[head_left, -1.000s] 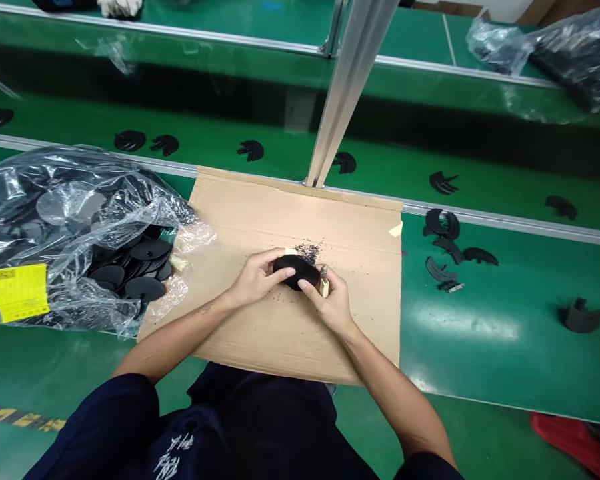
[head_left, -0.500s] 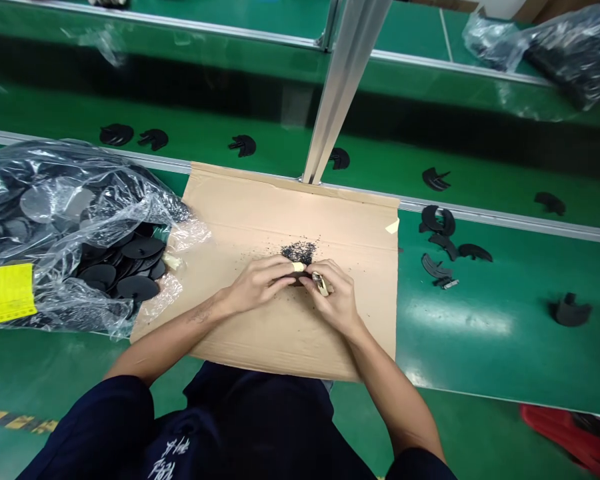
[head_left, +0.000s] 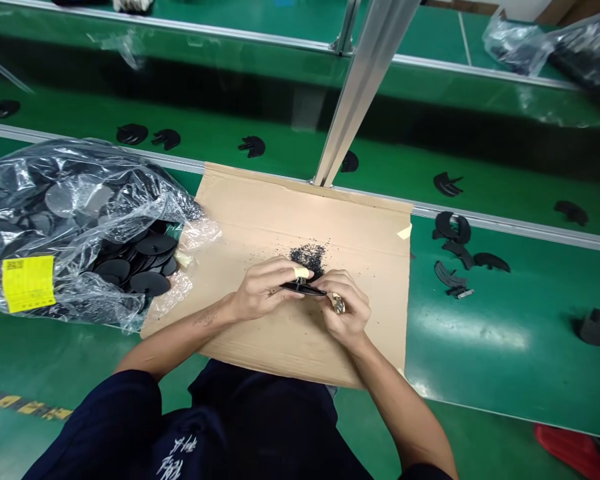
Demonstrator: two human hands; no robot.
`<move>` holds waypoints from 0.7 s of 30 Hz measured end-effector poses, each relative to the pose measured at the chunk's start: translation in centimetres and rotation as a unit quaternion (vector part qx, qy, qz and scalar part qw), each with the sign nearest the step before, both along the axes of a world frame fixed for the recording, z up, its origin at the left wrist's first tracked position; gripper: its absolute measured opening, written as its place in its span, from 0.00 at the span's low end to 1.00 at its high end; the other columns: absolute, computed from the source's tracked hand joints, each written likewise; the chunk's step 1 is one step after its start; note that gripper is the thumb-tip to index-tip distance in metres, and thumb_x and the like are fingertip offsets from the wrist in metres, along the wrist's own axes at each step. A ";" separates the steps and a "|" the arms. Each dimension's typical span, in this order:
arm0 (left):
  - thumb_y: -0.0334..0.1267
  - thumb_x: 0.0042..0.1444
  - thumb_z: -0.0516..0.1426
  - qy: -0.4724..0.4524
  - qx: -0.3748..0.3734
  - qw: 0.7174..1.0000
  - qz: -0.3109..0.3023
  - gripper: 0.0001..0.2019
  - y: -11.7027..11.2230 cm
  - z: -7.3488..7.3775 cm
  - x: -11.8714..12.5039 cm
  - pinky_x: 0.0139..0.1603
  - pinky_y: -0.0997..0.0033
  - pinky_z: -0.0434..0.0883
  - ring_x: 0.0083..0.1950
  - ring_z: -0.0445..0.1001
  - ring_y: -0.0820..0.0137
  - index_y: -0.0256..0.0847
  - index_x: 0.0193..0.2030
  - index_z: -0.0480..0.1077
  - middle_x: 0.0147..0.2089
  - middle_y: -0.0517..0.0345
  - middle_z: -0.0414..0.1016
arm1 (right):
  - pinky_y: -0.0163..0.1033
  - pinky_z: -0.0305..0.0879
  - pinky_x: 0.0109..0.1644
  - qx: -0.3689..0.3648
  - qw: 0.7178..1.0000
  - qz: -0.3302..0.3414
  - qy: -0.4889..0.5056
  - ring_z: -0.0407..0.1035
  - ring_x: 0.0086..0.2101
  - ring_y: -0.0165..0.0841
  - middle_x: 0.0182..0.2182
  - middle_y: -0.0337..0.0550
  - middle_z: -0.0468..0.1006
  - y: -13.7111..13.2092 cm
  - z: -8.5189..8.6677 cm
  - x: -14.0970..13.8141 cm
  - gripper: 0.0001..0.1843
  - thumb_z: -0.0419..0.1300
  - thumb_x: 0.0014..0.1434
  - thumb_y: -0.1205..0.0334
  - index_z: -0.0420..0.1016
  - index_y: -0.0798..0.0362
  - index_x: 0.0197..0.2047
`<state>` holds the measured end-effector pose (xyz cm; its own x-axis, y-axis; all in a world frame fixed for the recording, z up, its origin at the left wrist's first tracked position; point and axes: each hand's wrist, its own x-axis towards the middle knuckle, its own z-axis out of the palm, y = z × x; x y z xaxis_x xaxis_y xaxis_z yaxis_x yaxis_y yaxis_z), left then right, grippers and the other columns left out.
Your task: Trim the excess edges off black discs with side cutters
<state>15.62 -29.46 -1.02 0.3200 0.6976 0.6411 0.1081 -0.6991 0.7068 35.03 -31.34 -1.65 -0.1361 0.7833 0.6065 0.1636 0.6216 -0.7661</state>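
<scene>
A round black plastic disc (head_left: 305, 289) is held nearly flat above the cardboard, tilted slightly. My left hand (head_left: 264, 287) pinches its left side, and a pale yellow wrap (head_left: 301, 273) covers one fingertip. At the disc's right edge, my right hand (head_left: 347, 307) is closed around a small tool with a shiny end (head_left: 339, 303); most of the tool is hidden in the palm, so its kind is unclear. Its fingertips touch the disc. Just beyond the hands, a heap of black shavings (head_left: 307, 259) lies on the cardboard sheet (head_left: 255, 200).
An open clear plastic bag (head_left: 80, 200) with many black discs (head_left: 150, 284) and a yellow label (head_left: 29, 283) lies at left. Curved black pieces (head_left: 450, 273) are scattered on the green bench (head_left: 480, 347) at right. A metal post (head_left: 365, 87) rises behind the cardboard.
The disc has been turned, so its flat face and rim now show between my hands. My right hand has moved slightly lower with the tool. The camera view has shifted left.
</scene>
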 end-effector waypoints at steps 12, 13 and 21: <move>0.37 0.60 0.66 -0.008 0.005 0.999 0.031 0.10 -0.2 0.5 -0.1 0.40 0.69 0.78 0.38 0.81 0.70 0.38 0.47 0.79 0.37 0.51 0.83 | 0.46 0.73 0.38 -0.025 1.000 0.006 -0.008 0.75 0.34 0.37 0.35 0.43 0.82 -0.1 0.1 -0.3 0.09 0.63 0.62 0.70 0.77 0.46 0.43; 0.37 0.60 0.66 -0.006 0.005 0.999 0.034 0.09 -0.1 0.5 -0.1 0.40 0.70 0.78 0.37 0.81 0.70 0.38 0.47 0.79 0.37 0.51 0.83 | 0.46 0.73 0.38 -0.030 1.000 0.006 -0.005 0.75 0.34 0.37 0.35 0.43 0.82 -0.2 0.0 -0.3 0.09 0.63 0.62 0.69 0.77 0.47 0.43; 0.41 0.65 0.62 0.008 -0.039 0.999 -0.009 0.15 0.2 0.0 0.0 0.47 0.67 0.80 0.46 0.82 0.67 0.37 0.54 0.76 0.45 0.46 0.84 | 0.46 0.74 0.42 -0.108 0.994 -0.001 0.019 0.77 0.38 0.37 0.37 0.44 0.82 0.0 0.5 0.1 0.03 0.63 0.64 0.63 0.76 0.47 0.41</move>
<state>15.59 -29.21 -1.01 0.3436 0.7388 0.5797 0.1078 -0.6443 0.7572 35.17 -31.35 -1.14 -0.1157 0.8963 0.4282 0.1330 0.4412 -0.8875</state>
